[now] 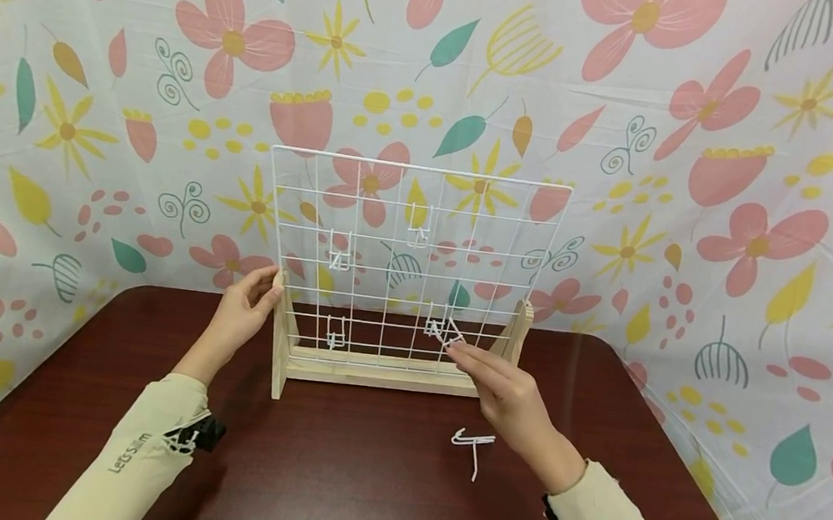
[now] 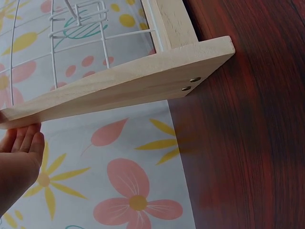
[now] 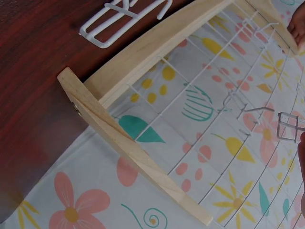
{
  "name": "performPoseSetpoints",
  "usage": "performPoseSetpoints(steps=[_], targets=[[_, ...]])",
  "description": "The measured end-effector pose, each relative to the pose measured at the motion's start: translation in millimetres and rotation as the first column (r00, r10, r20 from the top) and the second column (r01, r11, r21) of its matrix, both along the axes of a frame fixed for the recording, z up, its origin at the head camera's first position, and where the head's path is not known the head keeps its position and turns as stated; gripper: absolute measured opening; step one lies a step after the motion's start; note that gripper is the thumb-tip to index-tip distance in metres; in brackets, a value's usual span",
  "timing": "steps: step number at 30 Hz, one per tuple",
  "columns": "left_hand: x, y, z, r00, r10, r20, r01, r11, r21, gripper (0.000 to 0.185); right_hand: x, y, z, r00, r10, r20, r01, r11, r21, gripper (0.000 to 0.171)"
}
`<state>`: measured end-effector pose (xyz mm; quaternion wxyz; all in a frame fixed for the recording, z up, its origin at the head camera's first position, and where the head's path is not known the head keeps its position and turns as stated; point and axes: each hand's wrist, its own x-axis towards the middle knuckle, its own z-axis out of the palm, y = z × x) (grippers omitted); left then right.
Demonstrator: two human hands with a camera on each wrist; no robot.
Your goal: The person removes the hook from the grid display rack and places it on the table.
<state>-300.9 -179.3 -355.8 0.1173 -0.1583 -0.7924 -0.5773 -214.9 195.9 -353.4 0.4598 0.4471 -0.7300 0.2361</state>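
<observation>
A white wire grid panel (image 1: pixel 384 297) stands upright in a wooden stand (image 1: pixel 383 376). At the top of the stand's left upright (image 2: pixel 109 86), my left hand (image 1: pixel 238 314) grips the wood between thumb and fingers. My right hand (image 1: pixel 512 395) pinches a white wire hook (image 3: pixel 289 127) in front of the grid's lower right part. Close beside that hook, another white hook (image 1: pixel 434 327) hangs on the grid. Further hooks hang there too: one upper middle (image 1: pixel 419 231), one left hook (image 1: pixel 339 254) and one lower left hook (image 1: pixel 335 336).
A loose white hook (image 1: pixel 476 441) lies on the dark red-brown table (image 1: pixel 336 470), in front of the stand and below my right hand. Behind the grid and along both sides hangs a flower-patterned curtain (image 1: pixel 376 55), close to the table's back edge.
</observation>
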Motion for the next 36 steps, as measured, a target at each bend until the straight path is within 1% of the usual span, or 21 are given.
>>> performPoseSetpoints(steps=[6, 13, 22, 29, 32, 36], targets=[[1.4, 1, 1.4, 1.000, 0.007, 0.001, -0.007, 1.000, 0.000, 0.048, 2.5, 0, -4.7, 1.000, 0.009, 0.001, -0.009, 1.000, 0.019, 0.029], [4.6, 2, 1.5, 1.000, 0.009, 0.009, -0.009, 1.000, 0.003, 0.047, 5.9, 0, -11.6, 0.999, 0.030, 0.034, -0.032, 0.998, 0.051, 0.030], [1.5, 1, 0.1, 1.000, 0.011, -0.014, -0.012, 1.000, -0.013, 0.048, 5.6, 1, -15.7, 0.999, 0.036, 0.037, -0.039, 0.994, 0.100, 0.032], [2.6, 1, 1.0, 1.000, 0.018, 0.002, -0.018, 1.000, -0.013, 0.047, 5.4, 0, -18.3, 0.997, 0.056, 0.045, -0.061, 0.990, 0.128, 0.032], [3.7, 1, 1.7, 1.000, 0.014, 0.015, -0.014, 1.000, -0.005, 0.048, 5.7, 0, -20.5, 0.998, 0.051, 0.047, -0.058, 0.987, 0.149, 0.032], [3.4, 1, 2.5, 1.000, 0.008, 0.010, -0.008, 1.000, 0.000, 0.049, 5.8, 1, -23.2, 0.999, 0.034, 0.043, -0.041, 0.982, 0.184, 0.035]])
